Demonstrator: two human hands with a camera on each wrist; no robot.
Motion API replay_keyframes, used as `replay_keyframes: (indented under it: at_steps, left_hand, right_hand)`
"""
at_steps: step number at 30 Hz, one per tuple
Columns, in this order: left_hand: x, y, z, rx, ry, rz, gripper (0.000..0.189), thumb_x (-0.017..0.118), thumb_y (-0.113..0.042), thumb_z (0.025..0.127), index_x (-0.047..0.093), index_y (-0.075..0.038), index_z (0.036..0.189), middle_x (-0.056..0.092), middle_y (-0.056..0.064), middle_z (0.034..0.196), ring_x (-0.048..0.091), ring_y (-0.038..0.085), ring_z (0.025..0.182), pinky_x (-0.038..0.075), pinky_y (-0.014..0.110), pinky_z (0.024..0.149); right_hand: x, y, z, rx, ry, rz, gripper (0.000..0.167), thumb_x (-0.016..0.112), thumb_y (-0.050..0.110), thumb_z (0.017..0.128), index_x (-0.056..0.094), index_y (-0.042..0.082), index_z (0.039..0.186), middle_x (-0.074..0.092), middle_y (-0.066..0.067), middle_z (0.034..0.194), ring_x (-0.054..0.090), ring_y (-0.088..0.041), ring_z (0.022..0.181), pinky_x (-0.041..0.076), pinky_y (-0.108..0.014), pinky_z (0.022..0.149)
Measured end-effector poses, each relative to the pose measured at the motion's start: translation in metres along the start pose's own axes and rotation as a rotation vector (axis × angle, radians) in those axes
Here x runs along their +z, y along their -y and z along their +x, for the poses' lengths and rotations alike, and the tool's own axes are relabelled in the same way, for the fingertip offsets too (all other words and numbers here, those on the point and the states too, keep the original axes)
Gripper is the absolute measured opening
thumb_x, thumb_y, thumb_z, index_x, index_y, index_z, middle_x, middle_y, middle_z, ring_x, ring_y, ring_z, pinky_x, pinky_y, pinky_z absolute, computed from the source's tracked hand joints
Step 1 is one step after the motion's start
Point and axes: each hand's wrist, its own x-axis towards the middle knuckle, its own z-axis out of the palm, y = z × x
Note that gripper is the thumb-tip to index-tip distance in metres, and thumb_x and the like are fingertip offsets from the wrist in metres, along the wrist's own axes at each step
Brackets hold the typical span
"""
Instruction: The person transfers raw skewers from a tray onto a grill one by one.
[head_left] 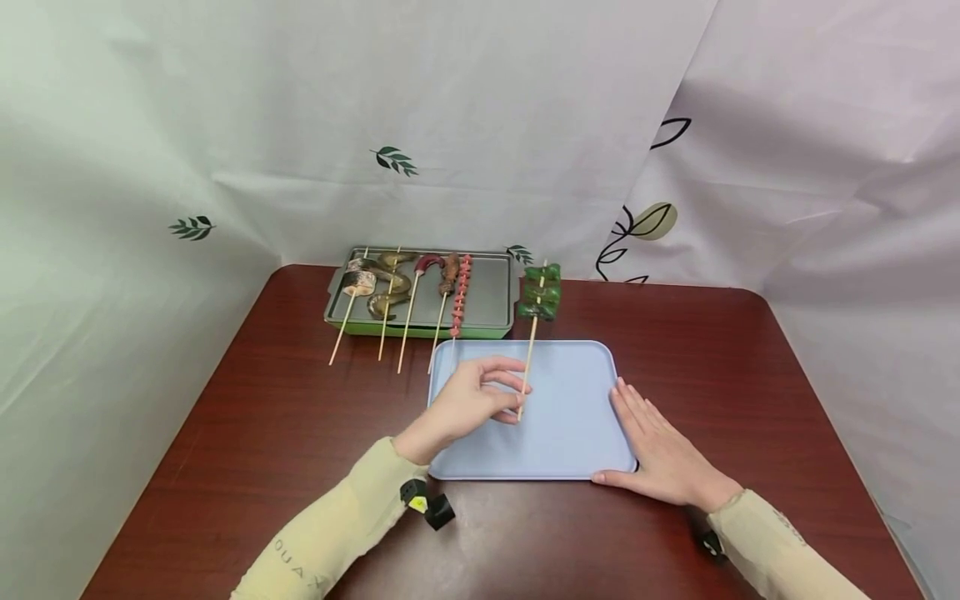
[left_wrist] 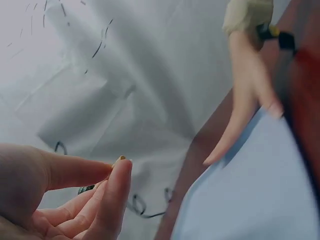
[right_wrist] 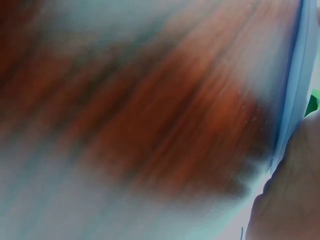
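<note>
My left hand [head_left: 476, 398] pinches the lower stick of a green pepper skewer [head_left: 540, 293] between thumb and fingers, above a light blue tray [head_left: 570, 417]. The skewer points away from me, its green pieces at the far end. In the left wrist view, thumb and finger [left_wrist: 117, 195] meet on the stick's tip. Against the tray's right edge rests my right hand [head_left: 663, 454], its fingers straight and thumb at the near corner. The right wrist view has only part of that hand [right_wrist: 290, 190] beside the tray's rim [right_wrist: 292, 85].
Behind the blue tray, a grey grill plate with a green base [head_left: 487, 292] carries several skewers, among them a pink one [head_left: 461, 300] and a dark red one [head_left: 427, 263]. Their sticks jut over its front edge. Pale curtains [head_left: 480, 125] enclose the brown table [head_left: 300, 450].
</note>
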Motion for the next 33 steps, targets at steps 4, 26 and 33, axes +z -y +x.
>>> replay_keyframes:
  at_steps: [4, 26, 33]
  left_hand:
    - [-0.020, -0.013, 0.007, 0.010, -0.055, 0.045, 0.045, 0.069, 0.008, 0.090, 0.061, 0.004, 0.134, 0.071, 0.021, 0.106, 0.072, 0.039, 0.090, 0.062, 0.039, 0.073]
    - [-0.064, -0.020, 0.048, -0.184, -0.187, 0.147, 0.042, 0.067, 0.007, 0.094, 0.058, 0.005, 0.135, 0.067, 0.030, 0.118, 0.073, 0.031, 0.088, 0.061, 0.030, 0.071]
    - [-0.064, -0.021, 0.046, -0.182, -0.165, 0.213, 0.052, 0.069, 0.005, 0.093, 0.053, 0.004, 0.143, 0.070, 0.024, 0.115, 0.073, 0.024, 0.085, 0.061, 0.031, 0.072]
  right_hand:
    - [0.000, 0.000, 0.000, 0.006, 0.008, 0.000, 0.121, 0.062, 0.078, 0.083, 0.016, -0.003, 0.160, 0.008, -0.018, 0.168, 0.012, -0.036, 0.153, 0.010, -0.041, 0.123]
    - [0.000, 0.002, 0.000, 0.011, 0.012, -0.001, 0.121, 0.061, 0.078, 0.083, 0.015, -0.002, 0.161, 0.008, -0.017, 0.168, 0.012, -0.035, 0.153, 0.000, -0.031, 0.122]
    - [0.000, 0.002, 0.000, 0.004, -0.002, 0.001, 0.121, 0.063, 0.077, 0.083, 0.016, -0.003, 0.160, 0.009, -0.019, 0.168, 0.013, -0.037, 0.152, 0.007, -0.039, 0.123]
